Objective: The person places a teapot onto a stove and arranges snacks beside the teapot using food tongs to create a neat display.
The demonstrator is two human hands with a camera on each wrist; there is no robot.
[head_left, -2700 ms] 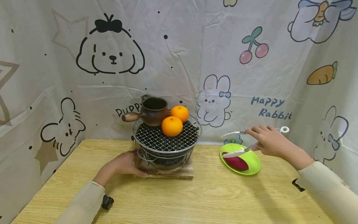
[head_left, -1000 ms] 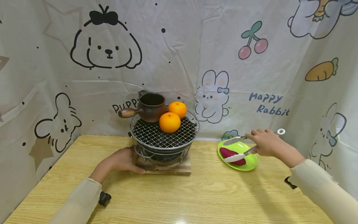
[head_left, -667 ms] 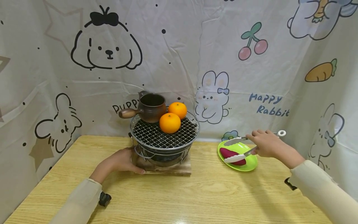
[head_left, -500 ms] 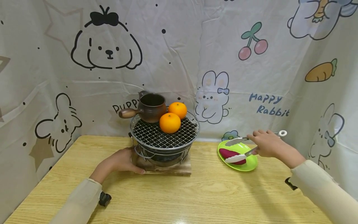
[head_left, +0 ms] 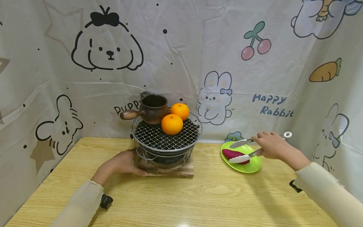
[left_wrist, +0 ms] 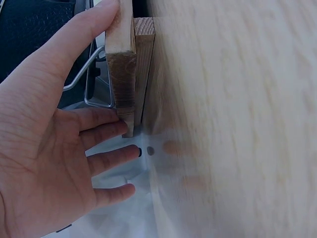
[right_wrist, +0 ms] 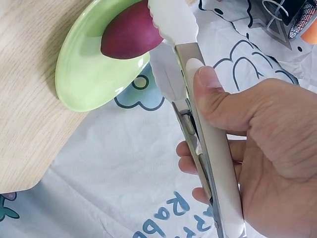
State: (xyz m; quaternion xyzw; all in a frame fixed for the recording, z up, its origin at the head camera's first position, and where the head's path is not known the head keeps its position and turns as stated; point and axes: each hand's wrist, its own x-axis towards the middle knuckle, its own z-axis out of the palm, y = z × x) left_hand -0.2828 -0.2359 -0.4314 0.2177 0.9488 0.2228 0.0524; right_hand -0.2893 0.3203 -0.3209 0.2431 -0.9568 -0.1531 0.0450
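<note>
My right hand (head_left: 272, 145) holds a pair of tongs (right_wrist: 213, 148) with white scalloped tips, thumb on one arm and fingers round the other. The spread tips reach over a lime-green plate (head_left: 255, 166), one overlapping the purple sweet potato (head_left: 230, 153) and the other on its far side. In the right wrist view the sweet potato (right_wrist: 130, 33) lies beside the tips. My left hand (head_left: 124, 162) grips the left end of a wooden board (head_left: 175, 173) under a round tabletop grill (head_left: 158, 142). Its thumb lies along the front edge, with two fingertips at the back edge (left_wrist: 126, 124).
On the grill's wire net stand a brown clay pot (head_left: 154, 110) with a wooden handle pointing left and two oranges (head_left: 172, 124). The wooden table (head_left: 221, 198) ends at a printed cloth backdrop (head_left: 175, 72) close behind the grill and plate.
Over these frames the tongs have come down across the plate, and their tips have moved closer together around the sweet potato. The left hand keeps its place on the board.
</note>
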